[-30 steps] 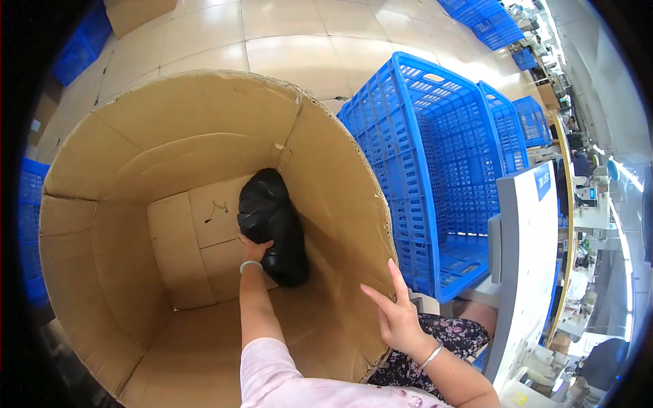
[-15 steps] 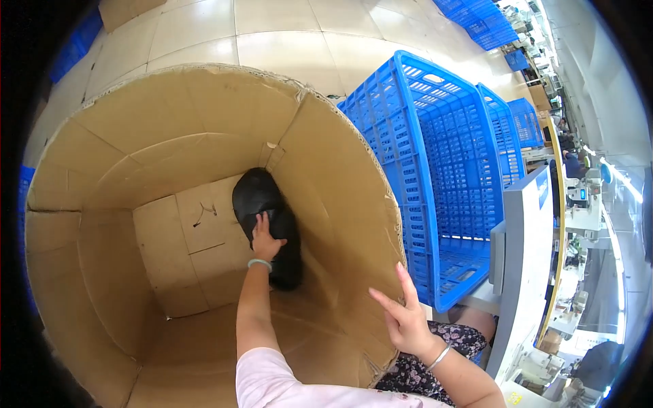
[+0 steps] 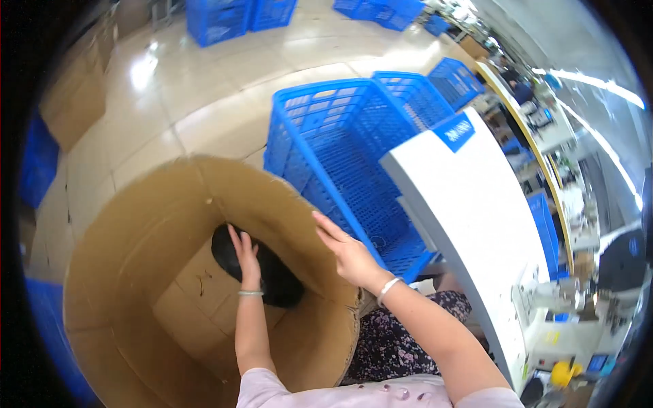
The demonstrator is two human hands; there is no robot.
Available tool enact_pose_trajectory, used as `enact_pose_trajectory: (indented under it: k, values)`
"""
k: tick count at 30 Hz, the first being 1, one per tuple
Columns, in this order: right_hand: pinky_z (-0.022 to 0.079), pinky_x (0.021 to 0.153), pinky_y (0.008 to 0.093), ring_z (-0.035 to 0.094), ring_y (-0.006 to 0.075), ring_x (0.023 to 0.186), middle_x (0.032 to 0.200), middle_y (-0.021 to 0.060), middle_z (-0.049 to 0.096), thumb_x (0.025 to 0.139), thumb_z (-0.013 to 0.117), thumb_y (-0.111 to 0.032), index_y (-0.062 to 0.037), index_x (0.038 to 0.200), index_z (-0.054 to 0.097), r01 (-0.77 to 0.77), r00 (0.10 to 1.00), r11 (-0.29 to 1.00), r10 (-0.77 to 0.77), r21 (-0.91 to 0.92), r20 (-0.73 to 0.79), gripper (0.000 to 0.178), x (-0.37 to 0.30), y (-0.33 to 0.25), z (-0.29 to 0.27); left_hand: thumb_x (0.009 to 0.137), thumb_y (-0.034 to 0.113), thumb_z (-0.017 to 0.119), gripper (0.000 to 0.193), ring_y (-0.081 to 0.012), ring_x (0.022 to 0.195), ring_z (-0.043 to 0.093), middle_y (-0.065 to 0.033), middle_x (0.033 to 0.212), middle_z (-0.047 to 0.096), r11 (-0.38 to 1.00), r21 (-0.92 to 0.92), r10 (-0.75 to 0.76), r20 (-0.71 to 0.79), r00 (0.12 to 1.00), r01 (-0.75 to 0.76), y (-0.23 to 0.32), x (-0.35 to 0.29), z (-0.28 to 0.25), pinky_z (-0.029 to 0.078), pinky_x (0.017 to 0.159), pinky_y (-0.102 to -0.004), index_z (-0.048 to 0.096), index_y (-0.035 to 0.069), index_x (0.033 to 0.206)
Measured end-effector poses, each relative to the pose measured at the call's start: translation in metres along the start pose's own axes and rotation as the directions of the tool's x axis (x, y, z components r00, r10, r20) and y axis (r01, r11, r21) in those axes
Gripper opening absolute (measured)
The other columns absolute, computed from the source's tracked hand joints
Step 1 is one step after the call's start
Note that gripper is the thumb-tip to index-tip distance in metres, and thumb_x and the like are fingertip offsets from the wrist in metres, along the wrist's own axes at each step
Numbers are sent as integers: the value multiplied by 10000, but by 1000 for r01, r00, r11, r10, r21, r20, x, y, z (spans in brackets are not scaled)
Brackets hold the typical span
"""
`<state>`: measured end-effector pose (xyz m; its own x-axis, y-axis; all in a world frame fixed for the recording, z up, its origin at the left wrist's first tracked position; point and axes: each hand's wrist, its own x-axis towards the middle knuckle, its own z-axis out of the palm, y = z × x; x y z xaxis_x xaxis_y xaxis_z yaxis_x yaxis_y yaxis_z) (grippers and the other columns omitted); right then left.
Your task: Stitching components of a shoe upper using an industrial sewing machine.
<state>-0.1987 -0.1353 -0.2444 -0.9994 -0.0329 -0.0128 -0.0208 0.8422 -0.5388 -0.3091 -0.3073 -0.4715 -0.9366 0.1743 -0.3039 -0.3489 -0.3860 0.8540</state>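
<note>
Deep inside a big cardboard box lies a black, smooth, rounded item; its exact kind is unclear. My left hand reaches down into the box over this black item, fingers stretched out and apart. Whether the fingertips touch it I cannot tell. At the box's right rim is my right hand, its fingers extended with nothing held. It overlaps the rim in view, but contact there is not certain. Each wrist wears a light-coloured bracelet.
Right of the box stands a large blue plastic crate, with more crates behind it. A white table with a sewing machine is close on my right. Other blue crates stand on the tiled floor farther off.
The view has swung to the right, showing more of the white table. My left hand has shifted toward the black item's far end; my right hand has come forward to the box rim.
</note>
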Motion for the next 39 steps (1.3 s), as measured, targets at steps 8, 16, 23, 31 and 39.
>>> enact_pose_trajectory:
  k: [8, 16, 23, 31, 39]
  values:
    - [355, 1082, 459, 374, 280, 1370, 1486, 111, 385, 881, 499, -138, -57, 1260, 561, 153, 973, 718, -231, -678, -25, 392, -21, -12, 4, 936, 581, 472, 800, -296, 1480, 16, -32, 1628, -13, 967, 105, 172, 406, 898, -232, 140, 39, 91, 89, 1129, -581, 88, 257, 1558]
    - [320, 1100, 461, 365, 279, 1373, 1481, 98, 402, 728, 651, -107, -91, 1344, 498, 32, 985, 827, -122, -562, -123, 635, -222, -12, -68, 877, 202, 676, 801, -369, 1460, 136, -267, 1562, 129, 409, 497, 687, 384, 617, -765, 182, -57, 189, 142, 1171, -444, 216, 11, 1505]
    - [380, 1021, 453, 513, 273, 1210, 1301, 82, 556, 729, 634, -43, -131, 1291, 564, -544, 748, 604, 33, -583, -663, 574, -381, -41, -115, 829, 122, 667, 635, -438, 1391, 270, -259, 1512, 258, 104, -230, 630, 768, -115, -968, 201, -215, 303, 262, 1117, -500, 412, 2, 1397]
    - [333, 1053, 478, 433, 342, 1264, 1375, 131, 443, 786, 660, -105, -78, 1350, 454, -904, 356, 351, 298, -245, -886, 601, -503, -36, -96, 759, 114, 681, 522, -399, 1275, 432, -193, 1419, 426, 141, -762, 305, 641, -704, -632, 148, -323, 377, 415, 1009, -483, 593, 121, 1273]
    - [314, 1101, 493, 428, 366, 1280, 1354, 155, 455, 801, 666, -140, -72, 1334, 466, -895, 213, 445, 346, -40, -914, 573, -535, -41, -66, 787, 168, 611, 553, -326, 1288, 442, -119, 1441, 432, 304, -930, 118, 252, -960, -207, 91, -436, 419, 427, 980, -498, 533, 160, 1334]
